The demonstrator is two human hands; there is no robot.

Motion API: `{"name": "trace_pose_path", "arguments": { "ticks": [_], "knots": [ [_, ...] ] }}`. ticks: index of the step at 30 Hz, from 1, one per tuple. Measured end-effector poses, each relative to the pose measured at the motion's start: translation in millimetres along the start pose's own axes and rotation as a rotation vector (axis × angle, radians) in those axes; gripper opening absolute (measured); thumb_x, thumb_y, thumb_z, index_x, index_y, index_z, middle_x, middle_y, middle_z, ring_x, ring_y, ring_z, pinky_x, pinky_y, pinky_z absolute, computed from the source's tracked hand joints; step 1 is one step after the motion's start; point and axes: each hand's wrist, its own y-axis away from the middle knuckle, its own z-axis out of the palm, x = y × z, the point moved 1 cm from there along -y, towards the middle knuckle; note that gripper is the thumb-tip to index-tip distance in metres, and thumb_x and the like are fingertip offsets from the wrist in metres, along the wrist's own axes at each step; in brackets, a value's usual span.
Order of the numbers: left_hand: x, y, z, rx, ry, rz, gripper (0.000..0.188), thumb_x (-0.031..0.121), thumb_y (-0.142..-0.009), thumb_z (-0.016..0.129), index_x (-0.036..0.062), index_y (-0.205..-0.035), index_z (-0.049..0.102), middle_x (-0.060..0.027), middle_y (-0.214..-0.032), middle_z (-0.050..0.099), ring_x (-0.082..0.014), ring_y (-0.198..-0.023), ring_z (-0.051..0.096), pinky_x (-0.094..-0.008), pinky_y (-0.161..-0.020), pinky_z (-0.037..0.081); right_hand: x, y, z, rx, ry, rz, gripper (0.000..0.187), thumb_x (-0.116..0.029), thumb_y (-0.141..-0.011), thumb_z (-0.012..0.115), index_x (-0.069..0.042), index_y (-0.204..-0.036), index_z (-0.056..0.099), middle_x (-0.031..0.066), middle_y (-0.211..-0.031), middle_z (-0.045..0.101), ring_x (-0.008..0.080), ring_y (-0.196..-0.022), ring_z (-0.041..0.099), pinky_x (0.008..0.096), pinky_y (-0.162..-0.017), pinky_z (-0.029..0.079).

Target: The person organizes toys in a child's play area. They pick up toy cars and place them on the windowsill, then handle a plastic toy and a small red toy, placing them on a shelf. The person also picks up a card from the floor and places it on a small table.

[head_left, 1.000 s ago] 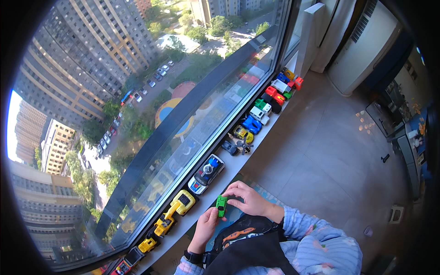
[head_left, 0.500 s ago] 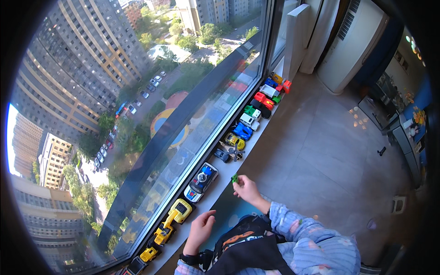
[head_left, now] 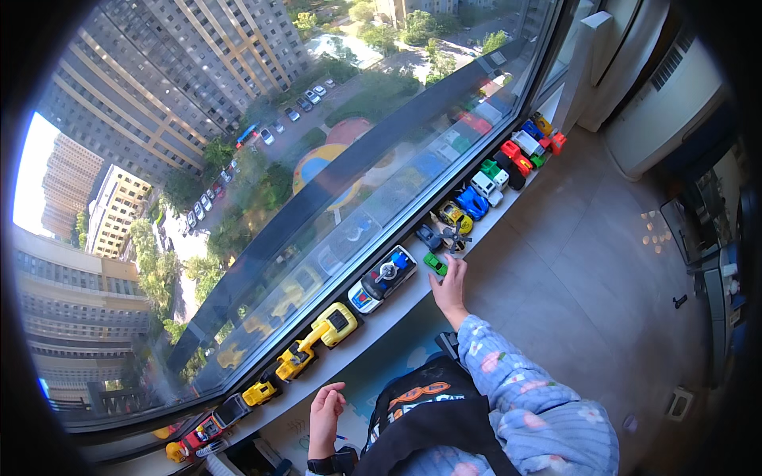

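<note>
Grasping the green toy car (head_left: 434, 264) with the right hand (head_left: 451, 289), not yet releasing it at the windowsill (head_left: 381, 319) near already lined-up toy vehicles (head_left: 340, 322), with an empty left hand (head_left: 325, 418).

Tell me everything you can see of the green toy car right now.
The green toy car is small and bright green, with darker patches on top that look like windows; its finish looks like glossy plastic or painted metal. It sits upright, lying crosswise at the windowsill, between the white-and-black toy vehicle and the small grey toy car. The right hand's fingers are on it. Whether its wheels bear on the sill can't be told.
</note>
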Motion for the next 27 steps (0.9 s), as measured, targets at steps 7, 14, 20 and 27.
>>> {"name": "trace_pose_path", "arguments": {
  "ticks": [7,14,20,27],
  "knots": [
    [-0.9,-3.5,-2.2,-0.006,0.023,-0.039,0.022,0.013,-0.098,0.046,0.0024,-0.11,0.06,0.0016,-0.073,0.054,-0.0028,-0.058,0.038,-0.0169,-0.053,0.029,11.7,3.0,6.5,-0.194,-0.054,0.05,0.029,-0.004,-0.076,0.07,-0.005,-0.101,0.056,0.0088,-0.093,0.051,0.0218,-0.073,0.054,0.0329,-0.067,0.048],
    [-3.0,0.7,-7.2,-0.005,0.032,-0.034,0.022,0.012,-0.098,0.045,0.0024,-0.11,0.061,0.0023,-0.072,0.053,-0.0028,-0.058,0.038,-0.017,-0.053,0.029,6.8,-14.9,24.3,-0.147,-0.015,-0.07,0.013,-0.007,-0.078,0.069,-0.006,-0.088,0.062,0.01,-0.091,0.057,0.0315,-0.09,0.056,0.0412,-0.079,0.047],
    [-9.6,8.4,-19.7,0.068,0.061,-0.007,0.023,0.014,-0.098,0.045,0.0026,-0.109,0.061,0.003,-0.073,0.053,-0.0025,-0.058,0.037,-0.0169,-0.053,0.031,-2.2,-20.1,29.6,-0.218,-0.021,-0.057,0.016,-0.009,-0.081,0.065,-0.01,-0.098,0.065,0.0104,-0.085,0.058,0.0325,-0.082,0.058,0.0419,-0.073,0.049],
    [-17.5,14.5,-38.3,0.076,0.063,-0.007,0.026,0.004,-0.091,0.043,0.0027,-0.111,0.06,0.0016,-0.08,0.056,-0.0038,-0.063,0.04,-0.017,-0.057,0.033,0.8,-29.1,28.1,-0.333,0.097,-0.166,0.025,-0.012,-0.086,0.057,-0.018,-0.11,0.065,0.011,-0.088,0.059,0.0344,-0.08,0.06,0.0435,-0.069,0.049]
  ]
}}
